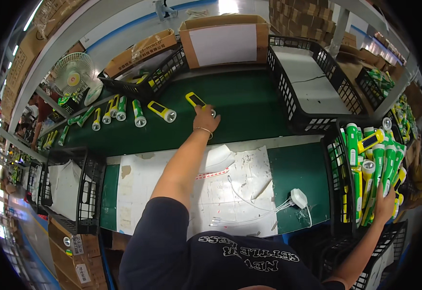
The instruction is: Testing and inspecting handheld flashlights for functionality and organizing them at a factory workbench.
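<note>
My left hand (206,120) reaches across the green work surface, its fingers closed about the lens end of a yellow flashlight (194,99) with a dark panel on its side. That flashlight lies on the surface, its far end pointing away from me. At the right, my right hand (386,205) is in a black crate (336,193) piled with green and yellow flashlights. Its fingers are around a green-and-white flashlight (388,166), partly hidden among the others. Left of my left hand lies another yellow flashlight (158,109), with a row of green and yellow ones beyond it.
Black crates stand at the far left (138,89), far right (300,108) and near left (95,193). A cardboard box (264,41) is at the back. A white charging hub (298,198) with several cables lies nearby. A fan (74,72) stands at left.
</note>
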Demonstrator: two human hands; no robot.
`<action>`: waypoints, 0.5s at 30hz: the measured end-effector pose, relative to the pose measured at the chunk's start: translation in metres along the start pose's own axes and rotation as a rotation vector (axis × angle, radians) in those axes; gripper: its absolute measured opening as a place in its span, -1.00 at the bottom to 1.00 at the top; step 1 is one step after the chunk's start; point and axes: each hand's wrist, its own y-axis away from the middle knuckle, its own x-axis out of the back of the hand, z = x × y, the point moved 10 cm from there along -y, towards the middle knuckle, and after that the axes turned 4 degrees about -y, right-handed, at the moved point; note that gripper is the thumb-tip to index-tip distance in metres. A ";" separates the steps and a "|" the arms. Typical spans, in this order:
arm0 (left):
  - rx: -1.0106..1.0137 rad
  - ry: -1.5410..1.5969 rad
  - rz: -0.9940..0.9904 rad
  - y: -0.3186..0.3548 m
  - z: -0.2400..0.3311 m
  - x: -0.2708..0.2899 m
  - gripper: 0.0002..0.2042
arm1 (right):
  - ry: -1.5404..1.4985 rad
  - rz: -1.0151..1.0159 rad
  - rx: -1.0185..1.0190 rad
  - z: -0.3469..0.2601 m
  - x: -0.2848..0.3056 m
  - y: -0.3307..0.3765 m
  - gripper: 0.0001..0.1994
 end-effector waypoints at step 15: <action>-0.105 1.158 0.138 0.110 -0.001 0.150 -0.32 | -0.930 -0.124 0.342 -0.120 0.019 0.075 -0.66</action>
